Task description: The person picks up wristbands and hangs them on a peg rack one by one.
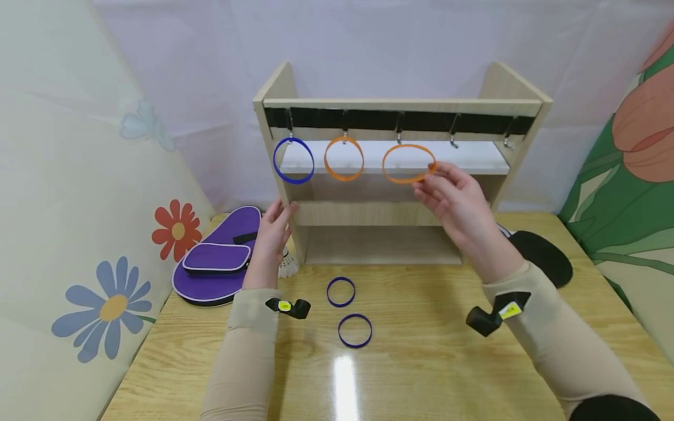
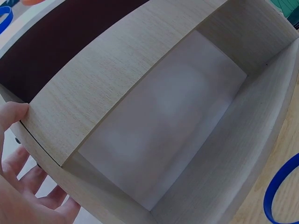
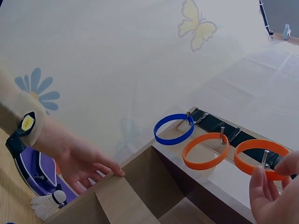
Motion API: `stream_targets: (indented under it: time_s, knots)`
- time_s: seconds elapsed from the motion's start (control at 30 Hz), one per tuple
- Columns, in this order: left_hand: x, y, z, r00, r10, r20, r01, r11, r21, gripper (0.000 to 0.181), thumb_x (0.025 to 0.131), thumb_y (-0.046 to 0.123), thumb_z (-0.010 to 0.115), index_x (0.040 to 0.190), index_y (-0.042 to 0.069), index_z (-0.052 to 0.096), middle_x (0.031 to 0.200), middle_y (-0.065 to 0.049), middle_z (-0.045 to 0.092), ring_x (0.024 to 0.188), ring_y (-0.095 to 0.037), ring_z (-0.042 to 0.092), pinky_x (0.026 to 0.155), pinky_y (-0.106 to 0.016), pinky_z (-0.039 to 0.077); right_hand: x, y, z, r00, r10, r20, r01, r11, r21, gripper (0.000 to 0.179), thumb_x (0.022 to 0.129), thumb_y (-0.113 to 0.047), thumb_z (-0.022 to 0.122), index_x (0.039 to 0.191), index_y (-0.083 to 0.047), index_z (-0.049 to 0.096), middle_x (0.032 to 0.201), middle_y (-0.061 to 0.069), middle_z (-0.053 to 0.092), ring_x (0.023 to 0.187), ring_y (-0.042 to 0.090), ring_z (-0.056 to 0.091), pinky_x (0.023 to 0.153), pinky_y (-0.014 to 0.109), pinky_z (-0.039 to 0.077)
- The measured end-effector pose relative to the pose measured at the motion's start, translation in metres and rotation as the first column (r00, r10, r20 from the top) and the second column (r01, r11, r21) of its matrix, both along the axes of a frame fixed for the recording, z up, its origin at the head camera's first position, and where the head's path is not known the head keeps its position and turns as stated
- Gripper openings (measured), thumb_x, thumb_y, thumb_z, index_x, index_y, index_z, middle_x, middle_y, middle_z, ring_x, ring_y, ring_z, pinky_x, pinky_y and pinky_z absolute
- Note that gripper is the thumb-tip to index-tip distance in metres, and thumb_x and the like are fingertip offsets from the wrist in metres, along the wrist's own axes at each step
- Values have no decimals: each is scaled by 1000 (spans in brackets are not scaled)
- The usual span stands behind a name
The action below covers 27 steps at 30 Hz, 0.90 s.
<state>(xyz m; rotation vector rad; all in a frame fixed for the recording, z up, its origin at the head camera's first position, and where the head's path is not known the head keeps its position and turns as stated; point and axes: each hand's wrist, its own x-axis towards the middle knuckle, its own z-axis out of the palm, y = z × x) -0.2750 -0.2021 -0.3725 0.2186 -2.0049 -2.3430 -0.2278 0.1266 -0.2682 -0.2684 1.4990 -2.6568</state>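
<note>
My right hand [image 1: 455,202] pinches an orange silicone wristband [image 1: 408,182] by its right side, at the third hook [image 1: 399,138] of a wooden rack [image 1: 368,214]. The hook's tip shows inside the band's loop in the right wrist view; whether the band rests on it I cannot tell. A blue wristband [image 1: 293,180] hangs from the first hook and another orange wristband [image 1: 344,178] from the second. At the rack's left side panel, my left hand [image 2: 23,186] grips the edge, thumb in front and fingers on the outer face.
Two dark blue wristbands [image 1: 355,346] lie on the wooden table [image 1: 421,362] before the rack. Left of it are a purple racket case [image 1: 210,286] and a shuttlecock [image 3: 46,204]. A black rounded object [image 1: 542,257] lies right. Two more hooks [image 1: 454,140] are on the black strip.
</note>
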Motion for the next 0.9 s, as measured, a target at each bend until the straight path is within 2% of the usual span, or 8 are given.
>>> stream_targets:
  time_s: [0.27,0.53,0.9]
  knots:
    - [-1,0,-1,1000,1,-13,-1,1000,-1,61,99,28,58,155,24,34,161,-5,32,148,-20,29,125,-45,18,-5,-5,0,1000,-28,9,29,996,-81,16,97,5,55,112,1,52,94,9,63,79,16,68,78,21,59]
    - [0,0,-1,1000,-6,-30,6,1000,0,60,99,28,58,155,22,35,161,-7,34,148,-20,30,124,-46,18,-10,-6,-3,999,-35,23,37,996,-79,16,97,6,54,112,1,53,97,11,63,80,16,68,79,22,59]
    - [-1,-1,-3,1000,0,-21,0,1000,2,60,99,29,58,154,24,37,160,-5,36,148,-19,29,124,-46,19,-16,-11,-4,997,-54,50,56,997,-47,22,97,5,55,118,0,51,102,11,60,81,15,69,81,20,58]
